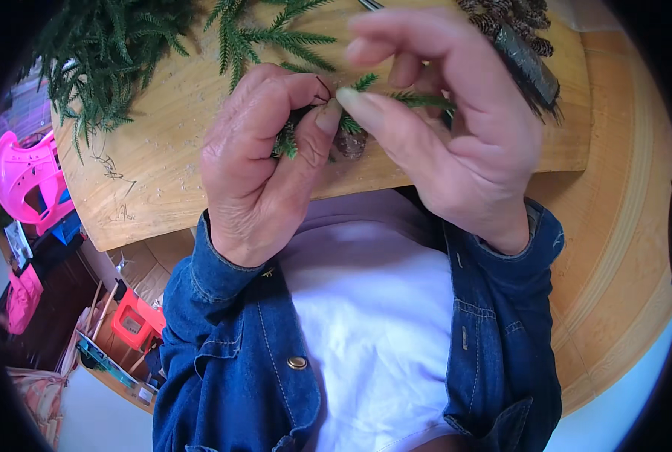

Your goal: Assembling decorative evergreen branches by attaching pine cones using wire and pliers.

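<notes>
Above the table, my left hand (264,147) is closed, its thumb and forefinger pinching an artificial pine sprig (287,142) whose green tips stick out around the fingers. A thin dark wire or stem end (322,89) curves up at the pinch. My right hand (464,113) is slightly blurred, with its thumb tip at the left thumb and its fingers lifted apart. Between the hands more green needles (419,99) show. Just below them is a brown pine cone (351,143), partly covered; whether it is attached to the sprig I cannot tell.
A big heap of green pine branches (114,60) lies at the far left of the wooden table (155,188), and loose sprigs (276,38) lie at its far middle. Several pine cones (513,15) and a dark bristled bundle (528,68) lie far right. Pink (31,181) and red stools (134,320) stand left.
</notes>
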{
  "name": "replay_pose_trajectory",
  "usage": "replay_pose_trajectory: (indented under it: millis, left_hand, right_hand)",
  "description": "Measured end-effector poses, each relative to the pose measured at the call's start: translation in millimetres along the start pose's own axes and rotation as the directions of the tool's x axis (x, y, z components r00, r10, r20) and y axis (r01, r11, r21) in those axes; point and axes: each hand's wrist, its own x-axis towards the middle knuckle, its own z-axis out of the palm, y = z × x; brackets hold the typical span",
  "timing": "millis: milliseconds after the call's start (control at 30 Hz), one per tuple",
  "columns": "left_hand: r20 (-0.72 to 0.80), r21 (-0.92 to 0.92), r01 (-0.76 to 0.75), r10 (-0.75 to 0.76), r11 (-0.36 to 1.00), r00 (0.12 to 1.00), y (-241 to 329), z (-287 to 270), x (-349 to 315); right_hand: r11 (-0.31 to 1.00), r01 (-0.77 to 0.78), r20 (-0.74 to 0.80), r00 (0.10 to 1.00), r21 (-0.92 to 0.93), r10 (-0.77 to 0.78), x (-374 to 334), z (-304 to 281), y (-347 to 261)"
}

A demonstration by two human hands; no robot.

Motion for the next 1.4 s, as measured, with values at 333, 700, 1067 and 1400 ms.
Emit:
replay_pose_trajectory:
  millis: [333,700,1067,1400]
  left_hand:
    - [0.099,-0.061,0.102,-0.096,0.993,0.991,-2,-14,1]
    - [0.163,-0.087,0.2,-0.184,0.976,0.969,-11,-24,3]
    - [0.168,-0.172,0.145,-0.116,0.974,0.979,-24,-29,1]
    - [0.32,-0.427,0.52,-0.414,0.74,0.852,-24,-38,-1]
  right_hand:
    - [0.975,-0.091,0.073,0.994,0.204,0.078,-7,16,37]
    - [0.991,0.078,0.204,0.977,-0.112,-0.054,9,29,43]
    - [0.979,-0.121,0.267,0.961,0.162,0.074,17,34,52]
    - [0.923,0.376,0.261,0.902,-0.079,-0.345,17,33,61]
